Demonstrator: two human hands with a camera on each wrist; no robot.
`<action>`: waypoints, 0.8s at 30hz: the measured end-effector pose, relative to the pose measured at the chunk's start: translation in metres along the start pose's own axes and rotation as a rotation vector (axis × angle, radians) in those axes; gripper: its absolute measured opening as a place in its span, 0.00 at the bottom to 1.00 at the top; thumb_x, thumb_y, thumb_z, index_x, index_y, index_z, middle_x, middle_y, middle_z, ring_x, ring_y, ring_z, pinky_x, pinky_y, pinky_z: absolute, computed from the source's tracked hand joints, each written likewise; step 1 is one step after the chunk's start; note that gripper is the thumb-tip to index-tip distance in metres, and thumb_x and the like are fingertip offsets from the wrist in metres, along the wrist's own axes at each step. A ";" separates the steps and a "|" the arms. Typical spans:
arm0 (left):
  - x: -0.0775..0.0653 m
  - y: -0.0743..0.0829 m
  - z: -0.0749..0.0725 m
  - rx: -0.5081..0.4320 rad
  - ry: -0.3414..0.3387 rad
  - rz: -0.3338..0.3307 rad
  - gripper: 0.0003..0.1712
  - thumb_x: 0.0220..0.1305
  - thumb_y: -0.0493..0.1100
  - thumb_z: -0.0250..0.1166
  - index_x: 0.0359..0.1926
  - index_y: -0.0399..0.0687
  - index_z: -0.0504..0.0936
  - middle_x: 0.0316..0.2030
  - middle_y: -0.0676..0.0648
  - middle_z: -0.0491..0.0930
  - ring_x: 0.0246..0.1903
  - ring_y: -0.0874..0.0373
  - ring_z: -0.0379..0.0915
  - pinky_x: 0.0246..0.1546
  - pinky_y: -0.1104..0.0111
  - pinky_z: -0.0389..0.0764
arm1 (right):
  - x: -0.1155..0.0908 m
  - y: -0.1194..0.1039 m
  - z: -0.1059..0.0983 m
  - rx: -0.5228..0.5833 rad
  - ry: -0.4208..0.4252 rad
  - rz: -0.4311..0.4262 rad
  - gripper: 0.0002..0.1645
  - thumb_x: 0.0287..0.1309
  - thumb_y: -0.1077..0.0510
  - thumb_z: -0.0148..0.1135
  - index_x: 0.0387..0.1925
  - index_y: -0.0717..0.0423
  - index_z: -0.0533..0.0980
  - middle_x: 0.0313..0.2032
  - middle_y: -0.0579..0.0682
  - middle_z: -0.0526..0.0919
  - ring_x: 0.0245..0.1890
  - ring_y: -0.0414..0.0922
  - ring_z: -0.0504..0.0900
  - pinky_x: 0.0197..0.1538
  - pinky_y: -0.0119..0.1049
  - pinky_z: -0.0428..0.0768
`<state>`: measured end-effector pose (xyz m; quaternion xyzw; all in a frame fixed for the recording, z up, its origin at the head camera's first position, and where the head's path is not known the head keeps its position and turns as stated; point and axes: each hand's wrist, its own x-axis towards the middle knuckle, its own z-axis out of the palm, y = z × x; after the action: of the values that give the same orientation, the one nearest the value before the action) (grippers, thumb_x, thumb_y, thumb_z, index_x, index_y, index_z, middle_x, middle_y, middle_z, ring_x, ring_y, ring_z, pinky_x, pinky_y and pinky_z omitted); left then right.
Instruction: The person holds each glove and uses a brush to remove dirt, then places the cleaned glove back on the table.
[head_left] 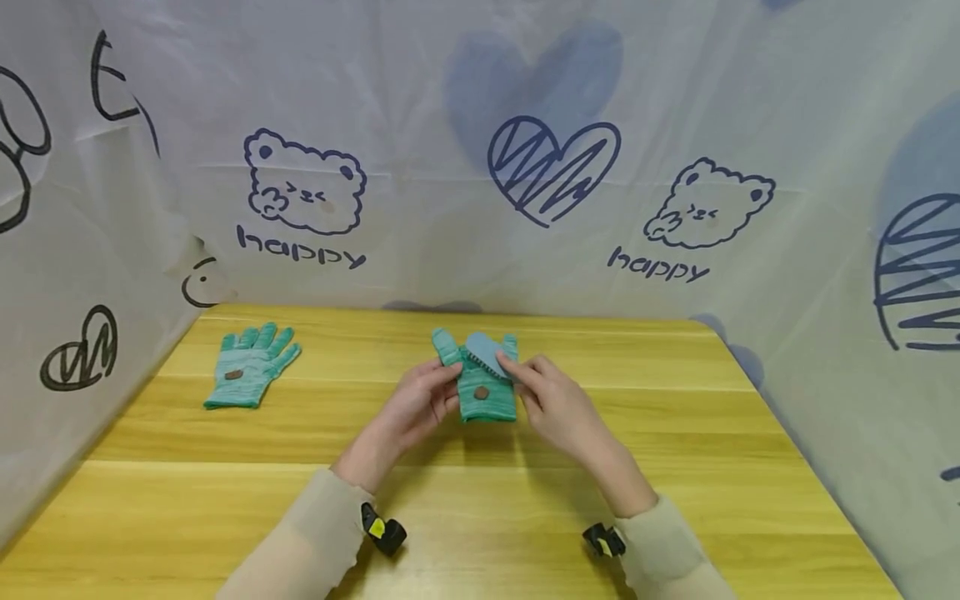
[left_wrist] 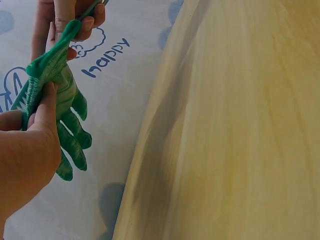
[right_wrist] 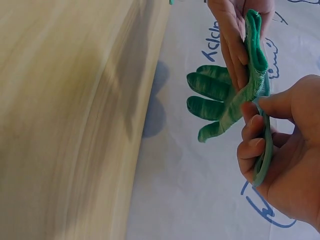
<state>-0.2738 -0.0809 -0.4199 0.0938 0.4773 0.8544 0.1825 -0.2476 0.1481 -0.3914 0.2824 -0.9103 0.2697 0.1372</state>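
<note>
A green-and-white knit glove [head_left: 487,408] with a green cuff and a small brown patch is held up over the table, cuff toward me. My left hand [head_left: 420,404] grips its left edge, thumb on top and fingers behind. In the left wrist view, the green glove fingers [left_wrist: 72,142] hang loose beyond that hand. My right hand [head_left: 558,404] pinches a flat, light-blue oblong piece with a toothed edge [head_left: 486,354], like a small comb. It slants across the glove's upper part. The right wrist view shows this piece [right_wrist: 265,155] edge-on, its end at the glove.
A matching glove [head_left: 251,371] lies flat at the table's back left, fingers pointing away. The wooden table [head_left: 300,517] ends at a white cloth backdrop [head_left: 420,233] with drawn bears and hearts. Small black devices [head_left: 384,531] sit at both sleeve cuffs.
</note>
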 end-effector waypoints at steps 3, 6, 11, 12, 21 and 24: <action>0.001 0.000 0.000 0.034 0.029 0.004 0.21 0.83 0.33 0.46 0.69 0.25 0.65 0.43 0.50 0.87 0.45 0.62 0.86 0.48 0.73 0.84 | 0.001 0.001 -0.001 0.000 -0.003 0.006 0.31 0.72 0.69 0.59 0.73 0.53 0.72 0.43 0.54 0.79 0.31 0.42 0.71 0.35 0.36 0.75; 0.002 -0.001 0.000 0.057 0.042 0.001 0.22 0.82 0.32 0.46 0.70 0.24 0.64 0.42 0.51 0.88 0.44 0.62 0.86 0.48 0.73 0.84 | 0.001 0.002 -0.002 -0.001 -0.005 0.017 0.31 0.72 0.69 0.58 0.73 0.53 0.72 0.43 0.53 0.79 0.31 0.42 0.71 0.35 0.36 0.74; 0.002 -0.001 0.000 0.030 0.044 0.016 0.19 0.81 0.30 0.46 0.67 0.26 0.67 0.41 0.50 0.87 0.43 0.62 0.86 0.48 0.73 0.85 | 0.001 0.003 -0.005 -0.006 0.001 0.031 0.30 0.73 0.68 0.58 0.73 0.51 0.72 0.43 0.53 0.79 0.31 0.42 0.71 0.34 0.36 0.74; 0.002 -0.001 0.000 0.024 0.045 0.021 0.18 0.81 0.30 0.46 0.66 0.27 0.67 0.41 0.50 0.87 0.43 0.62 0.86 0.48 0.73 0.85 | 0.001 0.003 -0.006 -0.006 0.002 0.035 0.30 0.73 0.68 0.58 0.73 0.51 0.72 0.43 0.53 0.79 0.31 0.42 0.71 0.34 0.36 0.74; 0.001 -0.001 0.000 -0.001 0.049 0.019 0.14 0.81 0.29 0.46 0.60 0.32 0.71 0.40 0.49 0.86 0.41 0.62 0.85 0.44 0.73 0.85 | 0.000 0.004 -0.015 0.016 0.034 0.066 0.29 0.76 0.65 0.55 0.74 0.48 0.71 0.43 0.52 0.80 0.31 0.43 0.70 0.34 0.38 0.73; 0.001 -0.001 0.000 -0.008 0.044 0.021 0.15 0.81 0.29 0.46 0.61 0.32 0.70 0.40 0.49 0.86 0.42 0.62 0.85 0.45 0.73 0.85 | 0.000 0.005 -0.017 0.035 0.079 0.061 0.30 0.77 0.65 0.54 0.75 0.48 0.70 0.45 0.54 0.80 0.31 0.43 0.70 0.34 0.38 0.73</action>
<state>-0.2747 -0.0803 -0.4211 0.0793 0.4768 0.8600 0.1635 -0.2485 0.1611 -0.3795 0.2460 -0.9076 0.3004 0.1596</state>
